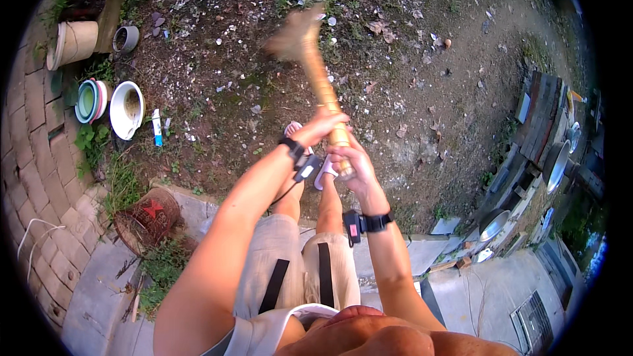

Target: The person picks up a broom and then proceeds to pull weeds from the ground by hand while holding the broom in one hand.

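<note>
Both my hands grip a short straw broom (319, 78) with a yellow, banded handle, held out in front of me above the dirt. My left hand (315, 128) wraps the handle higher up. Just below it, my right hand (353, 161) closes round the handle near its butt end. The broom's flared tan head points away and to the left, smeared by motion. Whether its tip touches the ground I cannot tell.
Leaves, small stones and pale scraps litter the dirt ground (409, 99). At left are a white basin (118, 115), stacked bowls (83, 100), a beige bucket (78, 43) and a rusty drum (148, 214). Stacked boards (544, 115) and metal bowls (558, 165) stand at right.
</note>
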Action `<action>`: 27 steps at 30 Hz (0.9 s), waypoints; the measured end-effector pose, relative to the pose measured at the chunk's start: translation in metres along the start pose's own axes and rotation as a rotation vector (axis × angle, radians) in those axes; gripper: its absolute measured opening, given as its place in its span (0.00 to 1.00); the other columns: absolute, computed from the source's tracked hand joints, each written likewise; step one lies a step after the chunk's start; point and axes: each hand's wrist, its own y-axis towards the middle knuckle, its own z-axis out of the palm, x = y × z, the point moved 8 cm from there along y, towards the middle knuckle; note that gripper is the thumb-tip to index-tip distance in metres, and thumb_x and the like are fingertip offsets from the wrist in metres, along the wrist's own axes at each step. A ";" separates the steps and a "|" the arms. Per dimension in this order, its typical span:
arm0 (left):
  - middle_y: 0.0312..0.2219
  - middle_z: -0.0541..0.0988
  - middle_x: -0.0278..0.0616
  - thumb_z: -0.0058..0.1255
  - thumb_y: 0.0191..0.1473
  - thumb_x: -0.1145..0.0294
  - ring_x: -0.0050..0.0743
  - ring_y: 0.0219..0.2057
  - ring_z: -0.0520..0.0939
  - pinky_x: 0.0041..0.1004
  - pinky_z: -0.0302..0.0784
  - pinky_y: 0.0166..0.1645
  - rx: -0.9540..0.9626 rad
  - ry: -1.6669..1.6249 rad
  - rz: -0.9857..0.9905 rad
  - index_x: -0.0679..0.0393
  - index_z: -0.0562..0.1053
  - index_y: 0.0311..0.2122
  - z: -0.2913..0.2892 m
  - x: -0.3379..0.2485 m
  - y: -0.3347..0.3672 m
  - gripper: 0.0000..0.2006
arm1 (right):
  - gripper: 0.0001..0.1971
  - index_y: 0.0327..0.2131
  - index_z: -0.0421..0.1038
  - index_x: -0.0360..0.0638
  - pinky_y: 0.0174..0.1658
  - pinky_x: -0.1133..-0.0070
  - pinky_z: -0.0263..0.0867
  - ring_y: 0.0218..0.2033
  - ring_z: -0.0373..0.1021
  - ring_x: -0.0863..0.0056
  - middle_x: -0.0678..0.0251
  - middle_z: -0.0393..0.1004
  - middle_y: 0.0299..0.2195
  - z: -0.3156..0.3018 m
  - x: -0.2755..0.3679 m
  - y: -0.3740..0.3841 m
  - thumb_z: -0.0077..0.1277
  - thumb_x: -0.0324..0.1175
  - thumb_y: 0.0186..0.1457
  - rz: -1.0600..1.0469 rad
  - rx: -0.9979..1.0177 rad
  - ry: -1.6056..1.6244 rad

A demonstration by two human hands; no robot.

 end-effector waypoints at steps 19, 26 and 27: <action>0.32 0.74 0.45 0.48 0.56 0.67 0.32 0.30 0.79 0.29 0.80 0.33 -0.077 0.005 -0.181 0.64 0.62 0.42 0.015 0.058 -0.031 0.14 | 0.37 0.62 0.47 0.50 0.23 0.88 0.63 0.23 0.65 0.84 0.63 0.70 0.34 -0.028 0.011 -0.048 0.49 0.21 0.49 0.155 -0.014 -0.149; 0.27 0.73 0.40 0.54 0.51 0.63 0.26 0.28 0.77 0.25 0.75 0.31 0.197 0.129 -0.066 0.63 0.66 0.37 0.163 0.049 0.043 0.15 | 0.32 0.58 0.52 0.47 0.20 0.85 0.65 0.20 0.66 0.81 0.67 0.68 0.26 -0.100 0.099 -0.084 0.47 0.20 0.48 -0.094 -0.197 -0.072; 0.28 0.72 0.39 0.54 0.51 0.63 0.26 0.28 0.76 0.25 0.75 0.31 0.246 0.155 -0.040 0.62 0.64 0.39 0.178 0.049 0.053 0.17 | 0.34 0.59 0.50 0.47 0.20 0.85 0.65 0.20 0.66 0.81 0.66 0.68 0.27 -0.108 0.105 -0.086 0.46 0.19 0.47 -0.146 -0.217 -0.114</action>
